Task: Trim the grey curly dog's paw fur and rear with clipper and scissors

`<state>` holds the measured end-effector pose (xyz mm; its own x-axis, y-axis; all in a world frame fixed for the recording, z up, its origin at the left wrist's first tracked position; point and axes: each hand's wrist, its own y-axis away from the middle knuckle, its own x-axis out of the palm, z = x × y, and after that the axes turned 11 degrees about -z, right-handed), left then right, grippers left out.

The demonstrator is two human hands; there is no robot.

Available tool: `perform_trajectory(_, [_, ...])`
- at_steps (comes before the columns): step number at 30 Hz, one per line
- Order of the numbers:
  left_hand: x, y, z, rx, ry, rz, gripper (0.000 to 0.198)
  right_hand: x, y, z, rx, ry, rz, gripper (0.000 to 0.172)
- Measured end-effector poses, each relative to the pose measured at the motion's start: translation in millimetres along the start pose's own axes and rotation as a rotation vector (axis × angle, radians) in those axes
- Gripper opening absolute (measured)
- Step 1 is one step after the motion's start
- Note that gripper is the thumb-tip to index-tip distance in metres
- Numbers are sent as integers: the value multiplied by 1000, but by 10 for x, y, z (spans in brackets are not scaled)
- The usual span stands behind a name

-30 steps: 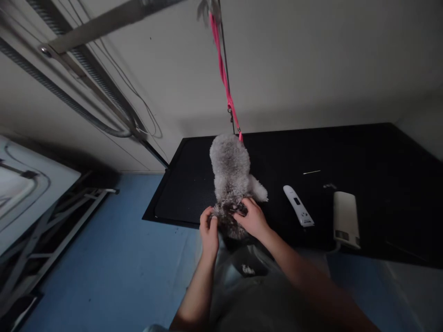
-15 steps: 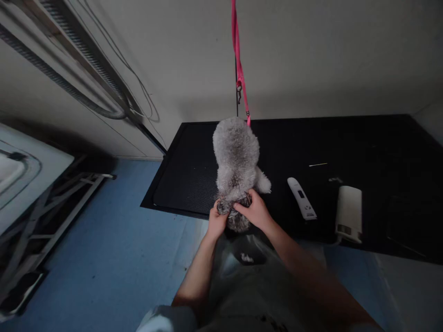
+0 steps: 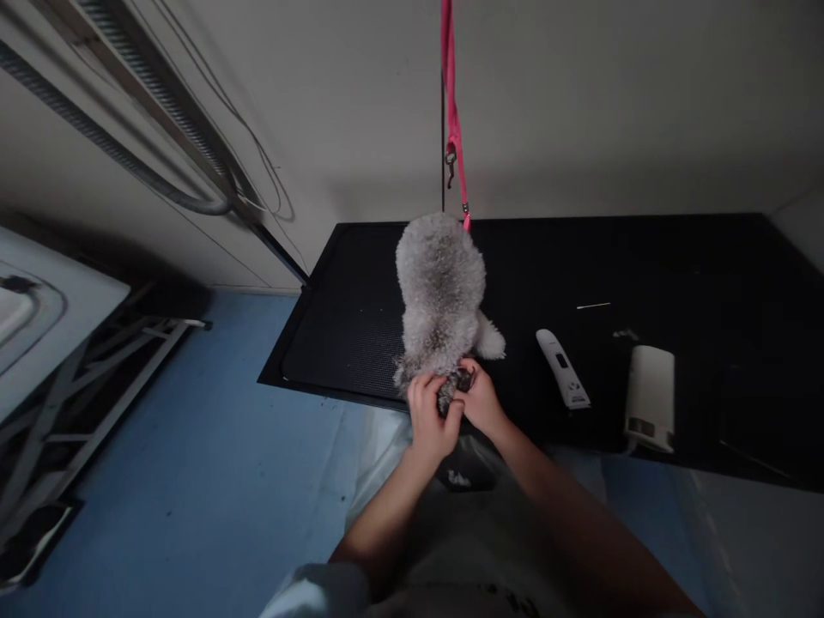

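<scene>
A curly grey dog (image 3: 441, 275) is on the black table, its head end toward me at the near edge. My left hand (image 3: 433, 416) lies over the dog's head, thumb and fingers curved round it. On the right side of the head, my right hand (image 3: 480, 399) pinches dark fur or an ear; which one is hard to tell. Both hands nearly touch. The pink leash (image 3: 449, 77) hangs from above and reaches down behind the dog's far end.
On the black table (image 3: 708, 275), right of the dog, lie a white clipper (image 3: 562, 369), a thin swab (image 3: 593, 305) and a white box-like device (image 3: 650, 397). A metal arm with hoses (image 3: 160, 189) slants at the left, above a white basin (image 3: 57, 309).
My left hand has moved right, from the left side of the dog's head to over it. The dog's head has turned slightly to the right. My right hand stays close by.
</scene>
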<state>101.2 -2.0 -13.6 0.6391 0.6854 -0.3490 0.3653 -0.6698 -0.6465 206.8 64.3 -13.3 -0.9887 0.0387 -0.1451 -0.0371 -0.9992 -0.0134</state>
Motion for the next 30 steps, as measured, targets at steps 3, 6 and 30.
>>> perform_trajectory(3, [113,-88,229,-84,-31,-92,20,-32,-10,28,36,-49,24,28])
perform_trajectory(6, [166,-271,432,-305,108,-107,21,-73,-33,80,71,-81,63,26])
perform_trajectory(30, [287,-25,376,-126,-71,-84,20,24,15,96,371,-205,25,35])
